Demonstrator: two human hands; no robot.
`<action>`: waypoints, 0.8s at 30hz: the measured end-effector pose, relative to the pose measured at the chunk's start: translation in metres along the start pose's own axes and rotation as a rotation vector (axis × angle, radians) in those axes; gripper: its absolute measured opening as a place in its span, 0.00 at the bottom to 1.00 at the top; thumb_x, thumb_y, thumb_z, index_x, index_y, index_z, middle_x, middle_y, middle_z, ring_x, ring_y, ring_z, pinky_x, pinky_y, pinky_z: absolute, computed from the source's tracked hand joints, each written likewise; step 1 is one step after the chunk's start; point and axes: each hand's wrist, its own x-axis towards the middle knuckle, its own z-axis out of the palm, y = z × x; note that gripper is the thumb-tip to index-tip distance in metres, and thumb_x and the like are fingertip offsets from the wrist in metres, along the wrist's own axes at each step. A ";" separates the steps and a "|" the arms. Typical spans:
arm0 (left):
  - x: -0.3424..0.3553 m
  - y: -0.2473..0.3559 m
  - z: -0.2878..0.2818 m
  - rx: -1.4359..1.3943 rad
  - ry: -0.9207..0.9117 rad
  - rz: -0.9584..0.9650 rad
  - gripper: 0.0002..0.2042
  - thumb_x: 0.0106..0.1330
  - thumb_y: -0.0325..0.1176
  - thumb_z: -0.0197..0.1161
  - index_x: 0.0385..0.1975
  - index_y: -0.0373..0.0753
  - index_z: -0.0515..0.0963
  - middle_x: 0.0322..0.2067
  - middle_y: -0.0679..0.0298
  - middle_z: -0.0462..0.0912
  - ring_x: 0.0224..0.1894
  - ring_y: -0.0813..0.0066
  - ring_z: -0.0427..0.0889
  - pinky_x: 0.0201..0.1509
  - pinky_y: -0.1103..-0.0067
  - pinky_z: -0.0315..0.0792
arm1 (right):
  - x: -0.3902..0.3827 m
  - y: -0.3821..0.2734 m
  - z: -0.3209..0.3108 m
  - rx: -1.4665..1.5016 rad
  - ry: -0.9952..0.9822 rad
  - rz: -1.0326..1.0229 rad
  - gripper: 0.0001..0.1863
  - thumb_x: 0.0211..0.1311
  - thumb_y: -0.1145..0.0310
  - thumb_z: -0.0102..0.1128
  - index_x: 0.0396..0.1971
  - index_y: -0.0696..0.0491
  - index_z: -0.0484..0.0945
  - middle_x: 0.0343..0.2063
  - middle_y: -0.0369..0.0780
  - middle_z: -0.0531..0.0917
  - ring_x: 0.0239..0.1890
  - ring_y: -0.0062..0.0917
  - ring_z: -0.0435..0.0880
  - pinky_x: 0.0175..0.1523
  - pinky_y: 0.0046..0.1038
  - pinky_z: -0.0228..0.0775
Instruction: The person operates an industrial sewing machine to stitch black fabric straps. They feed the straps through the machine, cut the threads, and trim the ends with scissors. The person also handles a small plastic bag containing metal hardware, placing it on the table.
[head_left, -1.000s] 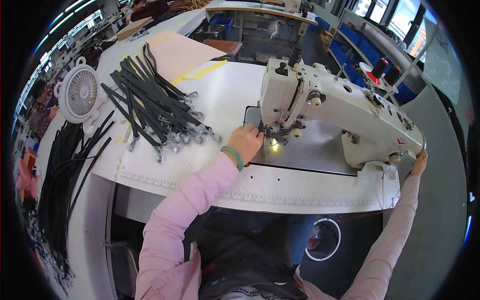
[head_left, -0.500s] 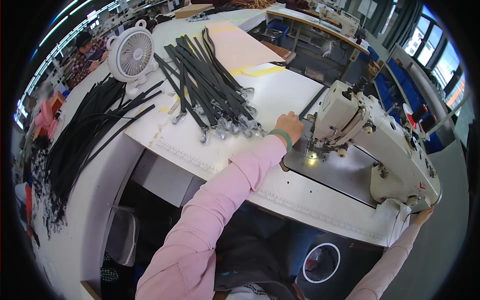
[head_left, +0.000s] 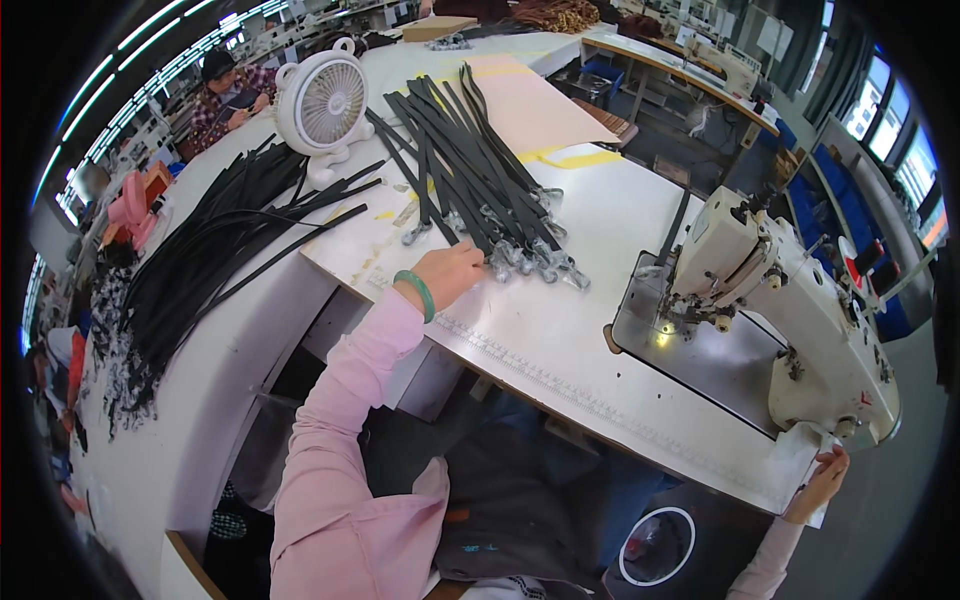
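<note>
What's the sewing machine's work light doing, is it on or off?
On: the work light shows as a bright yellowish glow under the head of the sewing machine.

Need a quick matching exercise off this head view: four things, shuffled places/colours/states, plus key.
1. left hand
2. right hand
3. bracelet
4. sewing machine

A. lamp lit
B. at the black straps
C. green
D. by the white cloth at the right end of the table

Pairs: 1-B, 2-D, 3-C, 4-A
</note>
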 end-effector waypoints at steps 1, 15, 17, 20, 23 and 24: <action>-0.004 -0.002 0.000 0.053 -0.060 0.050 0.08 0.45 0.27 0.59 0.27 0.40 0.76 0.30 0.67 0.74 0.38 0.71 0.73 0.37 0.78 0.71 | -0.027 -0.017 0.021 0.020 -0.140 0.010 0.19 0.67 0.54 0.40 0.35 0.56 0.73 0.16 0.29 0.69 0.16 0.09 0.54 0.21 0.15 0.43; 0.089 0.119 -0.048 -0.931 -0.106 0.572 0.08 0.43 0.22 0.57 0.25 0.38 0.73 0.32 0.66 0.76 0.31 0.69 0.78 0.32 0.77 0.72 | -0.207 -0.087 0.127 0.436 -1.736 -0.017 0.17 0.64 0.58 0.47 0.38 0.57 0.75 0.24 0.37 0.78 0.28 0.22 0.77 0.36 0.21 0.66; 0.106 0.098 -0.021 -0.655 -0.050 0.555 0.05 0.46 0.25 0.58 0.24 0.41 0.73 0.31 0.68 0.74 0.32 0.71 0.77 0.33 0.76 0.72 | -0.210 -0.074 0.102 0.228 -1.778 0.060 0.13 0.62 0.62 0.50 0.37 0.57 0.75 0.26 0.39 0.80 0.30 0.24 0.79 0.37 0.22 0.68; 0.129 0.083 0.025 -0.384 0.045 0.473 0.05 0.47 0.24 0.57 0.24 0.42 0.74 0.34 0.68 0.73 0.34 0.70 0.76 0.34 0.76 0.72 | -0.225 -0.049 0.083 0.060 -1.789 0.004 0.11 0.61 0.64 0.52 0.35 0.57 0.75 0.26 0.39 0.80 0.32 0.24 0.80 0.39 0.23 0.69; 0.132 0.087 0.046 -0.308 0.074 0.221 0.10 0.48 0.20 0.55 0.30 0.41 0.76 0.40 0.64 0.72 0.35 0.66 0.76 0.36 0.75 0.73 | -0.229 -0.061 0.091 0.170 -1.727 0.235 0.11 0.63 0.64 0.49 0.32 0.58 0.74 0.25 0.39 0.80 0.33 0.23 0.80 0.40 0.22 0.69; 0.130 0.097 0.045 -0.343 0.121 0.177 0.12 0.48 0.20 0.55 0.33 0.40 0.75 0.41 0.63 0.71 0.35 0.65 0.76 0.37 0.75 0.73 | -0.229 -0.062 0.094 0.219 -1.695 0.289 0.11 0.64 0.65 0.48 0.32 0.58 0.73 0.26 0.39 0.80 0.33 0.22 0.80 0.40 0.22 0.69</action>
